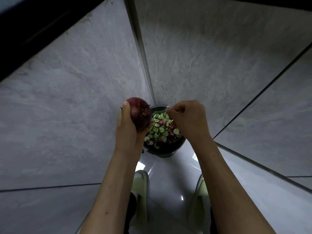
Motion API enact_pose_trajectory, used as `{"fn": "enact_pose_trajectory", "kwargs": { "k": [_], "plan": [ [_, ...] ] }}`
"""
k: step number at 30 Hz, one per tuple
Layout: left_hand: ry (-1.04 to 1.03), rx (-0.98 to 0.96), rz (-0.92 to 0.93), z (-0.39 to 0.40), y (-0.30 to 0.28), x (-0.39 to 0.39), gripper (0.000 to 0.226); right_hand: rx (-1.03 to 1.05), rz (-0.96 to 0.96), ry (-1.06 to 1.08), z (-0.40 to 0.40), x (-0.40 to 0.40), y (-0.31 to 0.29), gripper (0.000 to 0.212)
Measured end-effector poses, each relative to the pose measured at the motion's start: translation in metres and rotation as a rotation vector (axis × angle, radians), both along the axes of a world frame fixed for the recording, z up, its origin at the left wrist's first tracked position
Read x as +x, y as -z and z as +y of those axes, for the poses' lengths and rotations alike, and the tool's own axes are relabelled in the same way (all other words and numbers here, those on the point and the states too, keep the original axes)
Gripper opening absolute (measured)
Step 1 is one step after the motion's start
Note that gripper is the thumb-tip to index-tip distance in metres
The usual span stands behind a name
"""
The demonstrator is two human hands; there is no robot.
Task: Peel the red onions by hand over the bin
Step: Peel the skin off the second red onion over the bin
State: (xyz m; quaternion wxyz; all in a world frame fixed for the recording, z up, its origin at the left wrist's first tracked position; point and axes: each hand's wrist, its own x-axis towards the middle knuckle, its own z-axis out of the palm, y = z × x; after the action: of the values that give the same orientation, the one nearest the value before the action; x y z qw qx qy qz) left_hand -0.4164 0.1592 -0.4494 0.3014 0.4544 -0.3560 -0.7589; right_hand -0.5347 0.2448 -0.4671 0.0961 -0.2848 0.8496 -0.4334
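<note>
One red onion (139,114) is getting all the attention here, and the person is holding it up over the bin (164,149) so that anything torn off is dropping straight in. The left hand (129,125) is cupping the bulb from its 9 o'clock side, fingers wrapped underneath and thumb lying up along the skin, which is leaving the frayed root end pointing toward 3 o'clock, at the other hand. The right hand (187,119) is hanging just beside it, right over the bin's mouth, fingers curled tight; it seems to be pinching a scrap (166,121) of root or skin, though I cannot tell for sure. Cucumber slices (157,130) and purple peelings are lying in the bin on the floor (172,179), between pale green slippers (140,183).
</note>
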Motion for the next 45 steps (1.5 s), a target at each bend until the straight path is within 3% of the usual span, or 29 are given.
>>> {"fn": "enact_pose_trajectory", "kwargs": {
  "k": [3, 7, 11, 14, 21, 26, 34, 40, 45],
  "plan": [
    [0.02, 0.106, 0.062, 0.003, 0.006, 0.001, 0.04, -0.015, -0.056, -0.072, 0.001, 0.001, -0.001, 0.014],
    [0.107, 0.049, 0.032, 0.005, 0.009, -0.001, 0.046, -0.09, -0.202, -0.137, 0.007, 0.004, -0.009, 0.017],
    [0.147, -0.015, 0.055, 0.004, 0.01, -0.001, 0.067, -0.226, -0.34, -0.16, 0.009, 0.014, -0.015, 0.017],
    [0.189, -0.046, 0.101, 0.002, 0.008, 0.002, 0.056, -0.28, -0.37, -0.063, 0.008, 0.017, -0.017, 0.014],
    [0.207, -0.21, 0.114, 0.002, 0.008, 0.004, 0.059, -0.268, -0.449, 0.016, 0.009, 0.012, -0.02, 0.008],
    [0.184, -0.302, 0.128, 0.004, 0.009, 0.003, 0.059, -0.374, -0.585, 0.047, 0.01, 0.016, -0.027, 0.009],
    [0.29, -0.331, 0.106, 0.0, 0.008, 0.008, 0.064, -0.305, -0.393, -0.052, 0.018, 0.01, -0.032, 0.012],
    [0.339, -0.405, 0.049, -0.001, 0.007, 0.01, 0.058, -0.311, -0.427, -0.11, 0.023, 0.006, -0.034, 0.016],
    [0.329, -0.455, -0.014, 0.005, 0.006, 0.006, 0.066, -0.343, -0.424, -0.041, 0.024, 0.004, -0.038, 0.018]
  ]
}}
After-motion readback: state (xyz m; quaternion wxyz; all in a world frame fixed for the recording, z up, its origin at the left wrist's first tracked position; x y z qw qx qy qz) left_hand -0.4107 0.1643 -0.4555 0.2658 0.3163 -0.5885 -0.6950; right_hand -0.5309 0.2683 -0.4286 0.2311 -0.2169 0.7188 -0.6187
